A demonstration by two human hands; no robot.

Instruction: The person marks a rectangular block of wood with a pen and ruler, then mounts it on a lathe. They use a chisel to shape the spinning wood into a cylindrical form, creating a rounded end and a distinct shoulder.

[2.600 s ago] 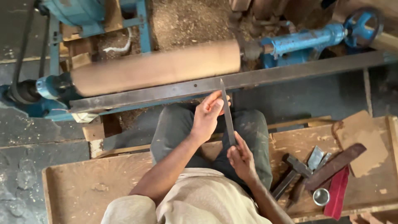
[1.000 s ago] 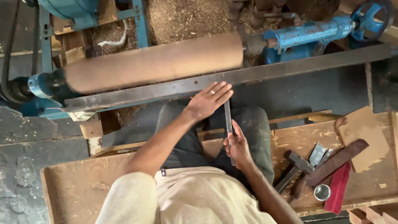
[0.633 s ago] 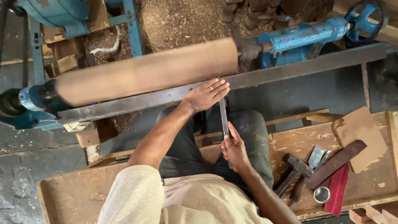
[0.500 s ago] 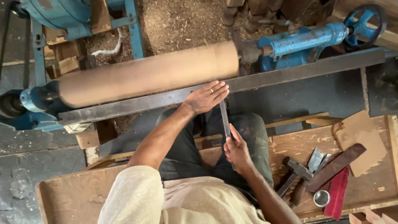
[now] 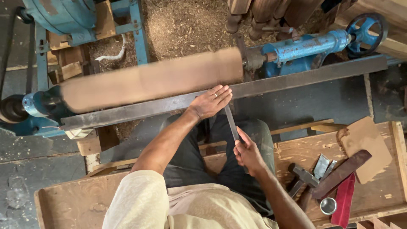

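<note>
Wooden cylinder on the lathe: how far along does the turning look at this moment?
The wooden cylinder already reads as an even round along its length, blurred as if spinning. In hand: the left hand presses on the metal tool rest, steering the long chisel, which the right hand grips lower down. No shaping or detail shows on the wood, so any profiling looks undone.

A workshop seen from above: grey concrete floor (image 5: 25, 169) at left, a heap of brown sawdust (image 5: 190, 21) beyond the blue metal machine frame (image 5: 135, 25), and a low, worn wooden plank table (image 5: 72, 203) in front.
</note>
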